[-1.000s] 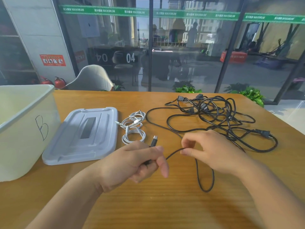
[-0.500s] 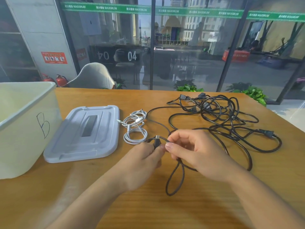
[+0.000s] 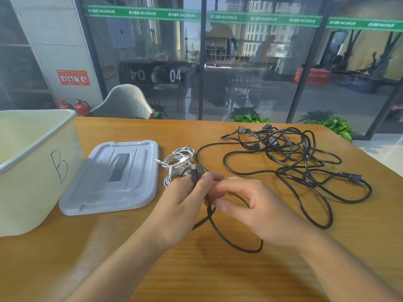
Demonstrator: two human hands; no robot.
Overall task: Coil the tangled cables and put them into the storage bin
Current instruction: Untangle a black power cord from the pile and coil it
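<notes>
A thin black cable [image 3: 229,240] loops on the wooden table in front of me. My left hand [image 3: 181,205] pinches its plug end, which sticks up between thumb and fingers. My right hand [image 3: 250,205] holds the same cable just right of that, fingers curled round it, forming a loop. A tangle of black power cables [image 3: 290,158] lies at the back right, one plug [image 3: 351,177] at its right side. A small white cable bundle [image 3: 177,162] sits behind my left hand. The cream storage bin [image 3: 32,171] marked "B" stands open at the left.
The bin's grey lid [image 3: 113,177] lies flat between the bin and the white cables. A glass wall, a chair [image 3: 124,103] and plants [image 3: 335,125] stand beyond the table's far edge. Bare wood shows in front of my arms.
My hands have come together and moved away from me, towards the white bundle. A loop of the black cable has formed under them, and more of it has been drawn in from the tangle.
</notes>
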